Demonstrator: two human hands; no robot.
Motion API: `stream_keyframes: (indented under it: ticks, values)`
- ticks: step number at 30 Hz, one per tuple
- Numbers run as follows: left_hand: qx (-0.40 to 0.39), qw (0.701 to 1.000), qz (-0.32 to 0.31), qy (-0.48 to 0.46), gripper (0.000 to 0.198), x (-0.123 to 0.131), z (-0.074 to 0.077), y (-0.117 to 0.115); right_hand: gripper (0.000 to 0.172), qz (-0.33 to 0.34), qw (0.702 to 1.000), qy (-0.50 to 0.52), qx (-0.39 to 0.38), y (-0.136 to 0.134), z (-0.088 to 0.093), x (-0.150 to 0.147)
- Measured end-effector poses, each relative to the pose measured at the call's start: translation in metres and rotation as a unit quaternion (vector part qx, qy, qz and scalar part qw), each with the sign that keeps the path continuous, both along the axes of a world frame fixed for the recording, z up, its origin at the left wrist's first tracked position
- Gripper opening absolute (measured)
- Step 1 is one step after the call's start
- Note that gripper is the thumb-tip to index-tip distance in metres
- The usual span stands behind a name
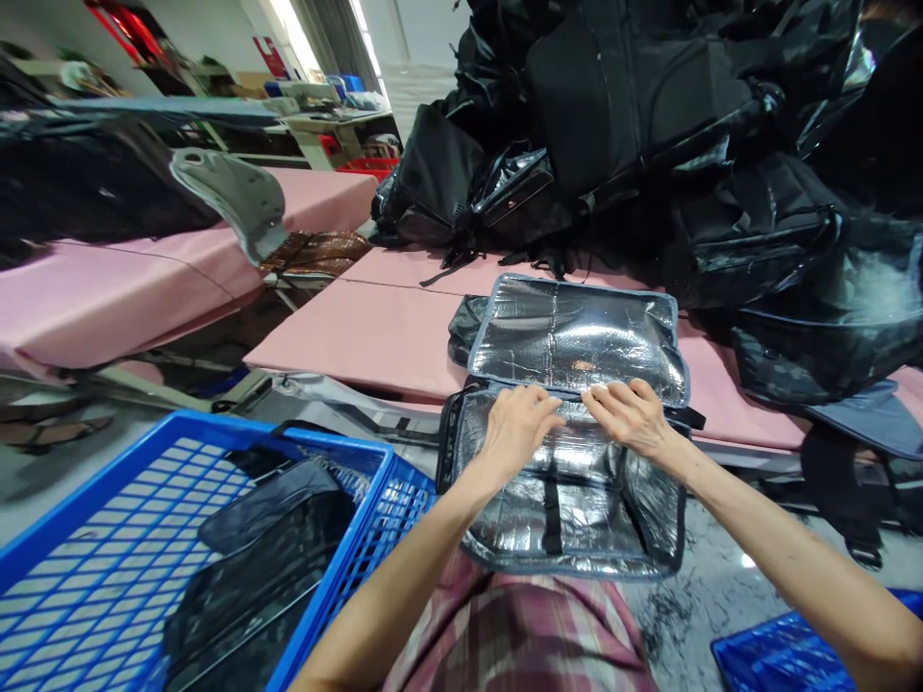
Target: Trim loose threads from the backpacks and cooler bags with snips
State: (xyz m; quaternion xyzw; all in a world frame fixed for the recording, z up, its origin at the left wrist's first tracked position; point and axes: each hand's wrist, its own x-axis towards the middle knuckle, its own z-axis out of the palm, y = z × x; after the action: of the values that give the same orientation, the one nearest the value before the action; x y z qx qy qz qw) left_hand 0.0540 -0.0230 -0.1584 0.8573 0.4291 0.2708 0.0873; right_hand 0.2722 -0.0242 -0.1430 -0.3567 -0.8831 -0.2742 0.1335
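Note:
An open cooler bag (569, 500) with silver foil lining rests on my lap against the pink table edge. Its foil-lined lid (577, 332) lies flipped back onto the table. My left hand (515, 428) rests on the bag's far rim at the lid hinge, fingers curled over the edge. My right hand (631, 413) is beside it on the same rim, fingertips pinching the foil lining there. The two hands almost touch. A black strap (552, 514) runs down the inside of the bag.
A blue plastic crate (108, 557) at my lower left holds dark bags. A large heap of black bags (649, 125) covers the pink table (367, 332) behind. Another pink table (108, 288) stands at left. A blue object (785, 654) lies at the lower right.

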Motion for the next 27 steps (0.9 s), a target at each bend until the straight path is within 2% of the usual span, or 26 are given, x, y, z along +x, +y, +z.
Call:
stream_keyframes:
  ticks: [2, 4, 7, 10, 13, 14, 16, 18, 20, 23, 25, 27]
  values:
    - [0.044, 0.999, 0.01, 0.016, 0.019, 0.008, 0.004, 0.01, 0.025, 0.006, 1.0, -0.005, 0.023, 0.0, 0.001, 0.002]
    - [0.036, 0.999, -0.017, 0.037, 0.014, 0.015, 0.007, 0.025, 0.024, 0.006, 1.0, -0.001, 0.029, -0.001, 0.002, 0.004]
    - [-0.056, 0.995, -0.06, 0.055, 0.016, 0.021, 0.014, 0.052, 0.023, -0.004, 1.0, 0.001, 0.031, -0.002, 0.003, 0.006]
    - [-0.175, 0.977, -0.09, 0.082, 0.019, 0.024, 0.024, 0.072, 0.021, -0.011, 0.998, -0.014, 0.058, 0.0, 0.003, 0.005]
    - [-0.224, 0.964, -0.085, 0.118, 0.018, 0.025, 0.032, 0.075, 0.017, -0.005, 0.996, -0.018, 0.085, 0.004, 0.003, 0.003]
    - [-0.21, 0.968, -0.073, 0.12, 0.018, 0.025, 0.032, 0.07, 0.017, -0.001, 0.996, -0.017, 0.091, 0.006, 0.003, 0.002]
    - [-0.122, 0.988, -0.019, 0.09, 0.018, 0.025, 0.025, 0.054, 0.016, 0.002, 0.995, -0.01, 0.098, 0.008, 0.003, 0.003]
    - [0.006, 0.998, 0.056, 0.038, 0.016, 0.026, 0.011, 0.031, 0.017, 0.0, 0.995, -0.003, 0.095, 0.01, 0.002, 0.004]
    - [0.098, 0.989, 0.107, 0.018, 0.018, 0.028, -0.007, 0.011, 0.017, -0.002, 0.996, -0.003, 0.089, 0.01, 0.001, 0.006]
    - [0.144, 0.979, 0.137, 0.037, 0.022, 0.035, -0.028, -0.003, 0.019, -0.006, 0.996, -0.005, 0.085, 0.01, -0.001, 0.007]
    - [0.156, 0.974, 0.161, 0.036, 0.018, 0.041, -0.033, -0.002, 0.019, -0.005, 0.996, -0.002, 0.089, 0.01, -0.001, 0.006]
    - [0.161, 0.972, 0.167, 0.031, 0.019, 0.044, -0.032, 0.002, 0.018, 0.003, 0.995, -0.001, 0.097, 0.01, 0.0, 0.006]
